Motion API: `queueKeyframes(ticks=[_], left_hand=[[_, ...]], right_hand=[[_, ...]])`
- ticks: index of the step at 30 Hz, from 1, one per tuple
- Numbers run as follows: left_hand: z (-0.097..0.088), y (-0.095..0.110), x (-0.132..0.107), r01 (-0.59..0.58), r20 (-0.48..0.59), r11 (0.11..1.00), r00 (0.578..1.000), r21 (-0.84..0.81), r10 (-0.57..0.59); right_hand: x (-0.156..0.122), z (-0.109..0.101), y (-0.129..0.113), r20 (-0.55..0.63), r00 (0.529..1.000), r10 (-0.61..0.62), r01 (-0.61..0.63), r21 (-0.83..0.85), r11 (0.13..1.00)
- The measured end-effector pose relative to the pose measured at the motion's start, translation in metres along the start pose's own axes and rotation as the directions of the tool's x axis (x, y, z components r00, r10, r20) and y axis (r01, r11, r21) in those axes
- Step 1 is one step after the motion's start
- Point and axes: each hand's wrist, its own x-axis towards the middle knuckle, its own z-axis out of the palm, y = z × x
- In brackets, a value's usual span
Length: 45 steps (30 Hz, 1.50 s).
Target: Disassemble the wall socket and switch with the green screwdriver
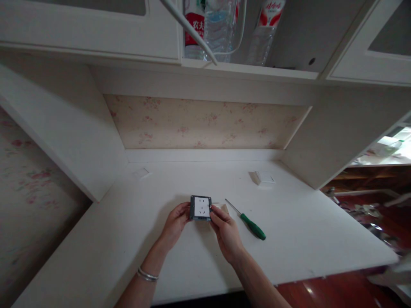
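Between both hands, above the white counter, is a wall socket [201,207] with a white face and a dark frame, its slots turned toward me. My left hand [176,220] grips its left edge. Fingers of my right hand [225,229] are closed on the right edge, and a small shiny bit, perhaps a screw, shows at the fingertips; it is too small to be sure. A green-handled screwdriver [253,225] lies on the counter right of my right hand, its shaft pointing away to the left. Behind that hand, a small beige piece [224,208] is partly hidden.
A white box-like piece [265,178] lies at the back right of the counter [289,239], and a flat white plate [141,173] at the back left. Overhead, a white cable [192,32] hangs before a shelf of plastic bottles [220,30]. Side panels enclose the counter.
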Motion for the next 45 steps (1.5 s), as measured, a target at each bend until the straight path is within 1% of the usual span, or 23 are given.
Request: queueKeyframes(ticks=[3, 6, 8, 11, 15, 17, 20, 24, 27, 33, 39, 45], left_hand=[[0.0021, 0.0029, -0.0014, 0.005, -0.001, 1.000, 1.000, 0.009, -0.005], [0.0030, 0.0046, -0.0019, -0.019, -0.046, 1.000, 0.999, -0.011, 0.018], [0.0024, 0.0043, -0.0017, -0.021, -0.067, 1.000, 0.998, -0.013, 0.020], [0.0012, 0.0033, -0.0015, -0.003, -0.043, 1.000, 0.999, 0.015, 0.003], [0.0017, 0.0044, -0.0020, -0.018, -0.058, 1.000, 0.998, 0.011, 0.018], [0.0022, 0.0052, -0.0022, -0.024, -0.063, 1.000, 0.998, 0.005, 0.024], [0.0019, 0.0046, -0.0019, -0.009, -0.023, 1.000, 1.000, 0.018, 0.009], [-0.0006, 0.0009, -0.0010, 0.007, 0.046, 0.999, 0.999, 0.035, -0.009], [-0.0017, -0.0002, -0.0007, 0.027, 0.050, 1.000, 0.998, 0.002, -0.027], [-0.0013, 0.0040, -0.0017, 0.051, 0.013, 0.997, 0.999, -0.062, -0.050], [-0.0032, 0.0041, -0.0022, 0.052, 0.009, 0.990, 0.999, -0.131, -0.051], [-0.0049, 0.0009, -0.0015, 0.063, 0.018, 0.988, 0.998, -0.142, -0.061]], right_hand=[[0.0000, 0.0002, 0.0004, -0.001, 1.000, -0.008, 0.008, 0.002, 1.000], [0.0006, -0.0013, 0.0014, 0.001, 1.000, 0.030, -0.030, -0.015, 0.999], [0.0011, -0.0023, 0.0022, -0.001, 1.000, 0.020, -0.020, -0.024, 1.000], [0.0011, -0.0023, 0.0022, 0.002, 1.000, -0.008, 0.008, -0.021, 1.000], [-0.0002, -0.0014, 0.0002, 0.008, 0.999, 0.037, -0.037, -0.024, 0.999], [-0.0004, -0.0016, 0.0001, 0.002, 0.999, 0.040, -0.040, -0.024, 0.999], [0.0000, -0.0023, 0.0012, 0.015, 1.000, 0.021, -0.021, -0.025, 0.999], [-0.0004, -0.0023, 0.0013, 0.011, 1.000, 0.026, -0.026, -0.040, 0.999], [-0.0018, -0.0023, 0.0005, 0.019, 1.000, 0.022, -0.021, -0.043, 0.999], [-0.0025, -0.0041, 0.0017, 0.025, 0.999, 0.026, -0.025, -0.038, 0.999], [-0.0006, -0.0066, 0.0032, 0.005, 0.998, 0.060, -0.060, -0.017, 0.998], [0.0009, -0.0076, 0.0035, 0.004, 0.996, 0.091, -0.091, -0.023, 0.996]])
